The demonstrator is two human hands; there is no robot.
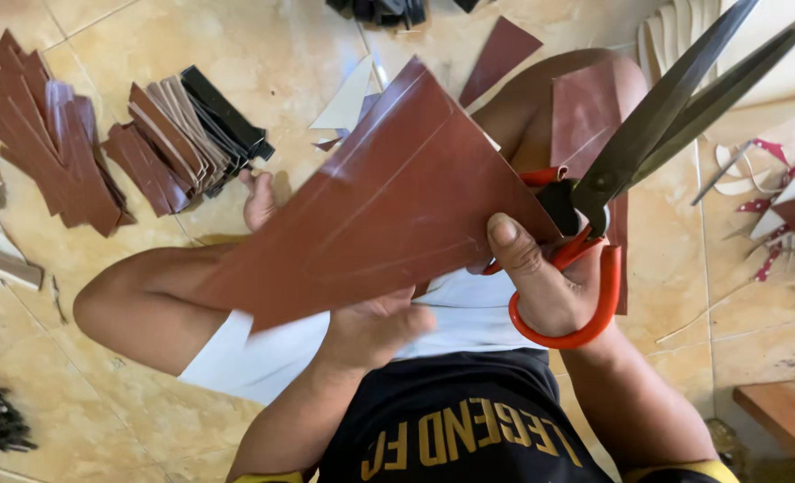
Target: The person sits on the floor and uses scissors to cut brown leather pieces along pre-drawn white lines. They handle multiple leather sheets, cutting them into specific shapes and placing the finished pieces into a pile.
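Fingers (540,268) of the right hand (549,286) close through the red handles of large scissors (657,125), blades nearly shut and clear of the sheet. The left hand (375,326) grips a big reddish-brown leather sheet (379,206) from beneath, above the lap. Cutting looks under way; a further cut calls for opening the blades onto the sheet's edge. Cut strips (48,143) lie stacked on the floor (263,54).

Leather sheet (388,206) reddish-brown, glossy, faint lighter lines across it. Scissors (648,134) dark grey blades, orange-red handles. Floor (272,54) beige marbled tile. Cut strips (53,134) same reddish-brown; second stack (191,134) brown, tan and black mixed. Shorts (469,313) white. Shirt (460,420) black, yellow print. Scraps (786,206) at right look white with red edges, blurry.
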